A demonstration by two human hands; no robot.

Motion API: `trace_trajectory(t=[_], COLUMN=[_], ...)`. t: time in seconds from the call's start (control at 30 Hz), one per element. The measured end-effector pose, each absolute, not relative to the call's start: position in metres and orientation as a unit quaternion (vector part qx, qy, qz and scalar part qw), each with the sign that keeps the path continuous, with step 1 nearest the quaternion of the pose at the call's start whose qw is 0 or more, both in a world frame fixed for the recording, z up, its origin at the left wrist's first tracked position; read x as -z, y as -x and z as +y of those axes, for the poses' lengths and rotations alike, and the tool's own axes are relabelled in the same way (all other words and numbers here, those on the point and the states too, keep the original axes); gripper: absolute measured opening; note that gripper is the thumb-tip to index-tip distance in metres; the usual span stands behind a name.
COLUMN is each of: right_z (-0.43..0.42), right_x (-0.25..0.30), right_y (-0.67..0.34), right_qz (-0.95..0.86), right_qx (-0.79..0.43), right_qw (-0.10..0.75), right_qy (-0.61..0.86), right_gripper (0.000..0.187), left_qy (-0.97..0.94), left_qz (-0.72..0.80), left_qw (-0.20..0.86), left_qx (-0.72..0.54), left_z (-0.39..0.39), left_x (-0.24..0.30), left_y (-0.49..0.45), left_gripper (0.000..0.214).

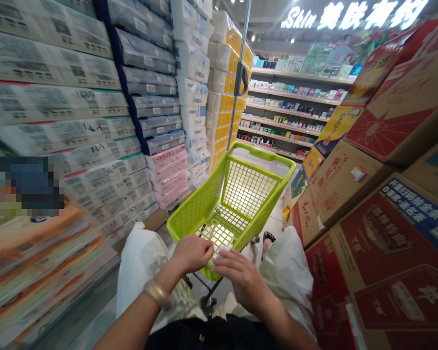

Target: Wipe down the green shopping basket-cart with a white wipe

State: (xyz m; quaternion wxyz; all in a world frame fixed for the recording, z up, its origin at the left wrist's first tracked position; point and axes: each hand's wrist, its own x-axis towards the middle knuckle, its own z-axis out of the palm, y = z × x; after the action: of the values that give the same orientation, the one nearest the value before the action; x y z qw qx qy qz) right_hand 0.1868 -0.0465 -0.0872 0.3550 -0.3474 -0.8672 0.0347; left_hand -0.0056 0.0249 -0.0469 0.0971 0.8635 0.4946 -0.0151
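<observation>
A lime-green plastic shopping basket on wheels [204, 194] stands in a narrow shop aisle in front of me, with nothing in it. My left hand [192, 253] is curled over its near rim, gripping it; a gold bangle sits on that wrist. My right hand [237, 277] rests beside it at the same rim, fingers bent and pressed round a small white thing [219, 253] that I cannot name. The basket's metal pull handle [239, 73] rises upright from its far end.
Stacked packs of tissue paper [95, 121] wall the left side. Red and brown cardboard cartons [379, 204] pile up on the right. Shelves of small bottles and boxes [292, 112] stand at the aisle's far end under a lit sign. My white trouser legs [142, 272] straddle the basket.
</observation>
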Motion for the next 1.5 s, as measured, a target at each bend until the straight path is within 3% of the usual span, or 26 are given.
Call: trace_trajectory(t=[0.2, 0.43, 0.63, 0.87, 1.03, 1.27, 1.5], right_z=[-0.023, -0.043, -0.024, -0.043, -0.025, -0.044, -0.024], right_x=[0.084, 0.085, 0.082, 0.085, 0.081, 0.083, 0.079], right_y=[-0.205, -0.186, -0.203, -0.184, -0.201, -0.185, -0.203], right_qz=[-0.798, -0.873, -0.796, -0.874, -0.810, -0.876, -0.813], right_qx=[0.014, -0.037, 0.003, -0.026, 0.001, -0.036, -0.001], right_qw=[0.415, 0.353, 0.423, 0.352, 0.403, 0.347, 0.400], right_qy=[0.437, 0.335, 0.433, 0.335, 0.426, 0.334, 0.423], right_gripper=[0.046, 0.044, 0.045, 0.048, 0.047, 0.044, 0.050], left_qy=[-0.865, -0.868, -0.867, -0.867, -0.865, -0.866, -0.865], left_qz=[0.494, 0.488, 0.490, 0.490, 0.494, 0.492, 0.493], left_qw=[0.089, 0.088, 0.088, 0.089, 0.089, 0.087, 0.090], left_qx=[0.017, 0.017, 0.012, 0.003, -0.001, -0.005, -0.009], left_z=[0.024, 0.024, 0.024, 0.022, 0.023, 0.022, 0.023], left_x=[0.047, 0.045, 0.046, 0.043, 0.044, 0.044, 0.046], left_y=[0.011, 0.013, 0.013, 0.014, 0.015, 0.015, 0.015], left_gripper=[0.042, 0.041, 0.043, 0.041, 0.041, 0.040, 0.038])
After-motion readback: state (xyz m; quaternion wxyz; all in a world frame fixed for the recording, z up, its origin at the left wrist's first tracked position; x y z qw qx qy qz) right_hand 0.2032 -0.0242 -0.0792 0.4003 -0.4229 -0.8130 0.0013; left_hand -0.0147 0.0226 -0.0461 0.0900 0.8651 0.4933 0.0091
